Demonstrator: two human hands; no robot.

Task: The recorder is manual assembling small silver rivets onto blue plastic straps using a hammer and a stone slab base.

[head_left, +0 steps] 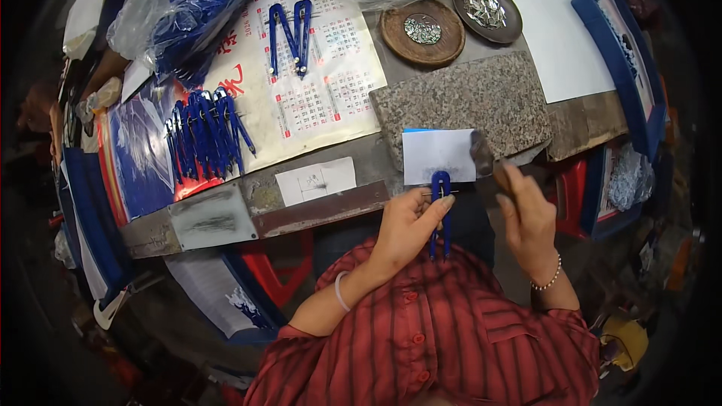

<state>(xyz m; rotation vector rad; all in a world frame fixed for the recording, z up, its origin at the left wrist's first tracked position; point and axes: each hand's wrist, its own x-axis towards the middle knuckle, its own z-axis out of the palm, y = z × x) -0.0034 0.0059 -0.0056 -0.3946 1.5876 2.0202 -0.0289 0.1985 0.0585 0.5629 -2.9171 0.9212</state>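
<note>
My left hand [412, 227] pinches a blue drawing compass [442, 210] by its upper part, legs pointing toward me. The compass's rounded top rests at the near edge of a small white paper pad [438, 152] lying on a speckled stone slab [470, 101]. A hammer [483, 154] with a dark head, smeared by motion, is held in my right hand [530, 214] just right of the pad. Most of its handle is hidden by the fingers. Two blue compasses [303, 37] lie farther off on a printed calendar sheet [331, 101]; several more form a pile [203, 135] at the left.
Two round dishes, one brown [387, 30] and one dark [464, 0], hold small metal pieces behind the slab. A clear plastic bag [203, 15] of blue parts sits at the far left. Blue trays [628, 68] stand at the right. A grey plate [213, 216] lies on the near table edge.
</note>
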